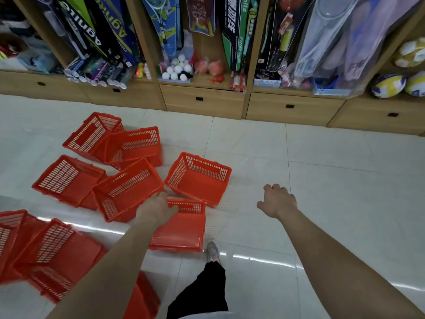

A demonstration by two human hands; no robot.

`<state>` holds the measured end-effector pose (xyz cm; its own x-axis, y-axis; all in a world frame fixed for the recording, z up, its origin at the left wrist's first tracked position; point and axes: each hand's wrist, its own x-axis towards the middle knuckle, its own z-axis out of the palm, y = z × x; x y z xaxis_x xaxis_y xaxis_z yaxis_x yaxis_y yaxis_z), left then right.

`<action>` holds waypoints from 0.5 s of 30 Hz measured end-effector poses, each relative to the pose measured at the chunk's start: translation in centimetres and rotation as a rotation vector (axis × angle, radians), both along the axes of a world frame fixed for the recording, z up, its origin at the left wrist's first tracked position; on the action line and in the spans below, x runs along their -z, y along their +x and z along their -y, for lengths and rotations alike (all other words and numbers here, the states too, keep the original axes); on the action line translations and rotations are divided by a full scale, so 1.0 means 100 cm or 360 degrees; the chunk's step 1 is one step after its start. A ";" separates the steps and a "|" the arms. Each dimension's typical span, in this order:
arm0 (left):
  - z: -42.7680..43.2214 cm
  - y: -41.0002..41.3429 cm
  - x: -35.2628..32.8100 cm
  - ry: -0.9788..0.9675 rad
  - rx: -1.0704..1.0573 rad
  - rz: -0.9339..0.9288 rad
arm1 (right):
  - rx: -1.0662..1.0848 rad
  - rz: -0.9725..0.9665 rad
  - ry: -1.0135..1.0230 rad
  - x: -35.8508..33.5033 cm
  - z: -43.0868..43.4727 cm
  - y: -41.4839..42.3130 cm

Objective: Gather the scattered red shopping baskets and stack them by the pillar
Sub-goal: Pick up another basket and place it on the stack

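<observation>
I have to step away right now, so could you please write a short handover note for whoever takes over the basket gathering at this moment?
Left hand: grips the rim of the nearest basket, low beside the shoe.
Right hand: holds nothing, fingers loosely curled, above the floor.
Baskets: five scattered baskets lie tipped on the tiles ahead. A blurred bunch sits lower left, and some in it seem nested.
Done: no finished stack and no pillar in view.
Left: carry the held one off, then gather the others.
</observation>
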<state>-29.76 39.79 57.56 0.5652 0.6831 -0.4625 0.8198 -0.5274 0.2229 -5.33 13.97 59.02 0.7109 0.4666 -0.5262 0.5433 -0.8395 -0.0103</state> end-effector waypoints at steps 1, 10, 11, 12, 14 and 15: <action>-0.014 0.017 0.006 -0.0019 0.0007 -0.0007 | 0.0000 0.0000 -0.0014 0.003 -0.012 0.018; -0.128 0.168 0.021 -0.0083 0.0017 -0.0089 | 0.0021 -0.0032 0.0007 0.004 -0.134 0.169; -0.138 0.180 0.025 -0.0080 0.0006 -0.0106 | 0.0000 -0.0049 0.0020 0.009 -0.146 0.181; -0.147 0.192 0.029 -0.0081 -0.0014 -0.0129 | -0.0028 -0.0066 0.0024 0.017 -0.158 0.193; -0.165 0.217 0.042 -0.0088 -0.0065 -0.0166 | -0.0086 -0.0117 0.0009 0.037 -0.181 0.219; -0.174 0.230 0.050 -0.0097 -0.0087 -0.0178 | -0.0101 -0.0161 -0.0004 0.049 -0.192 0.232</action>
<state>-6.79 57.16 52.56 0.4704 0.6803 -0.5622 0.8686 -0.4694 0.1588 17.84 33.14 54.14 0.6230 0.5075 -0.5952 0.5917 -0.8035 -0.0656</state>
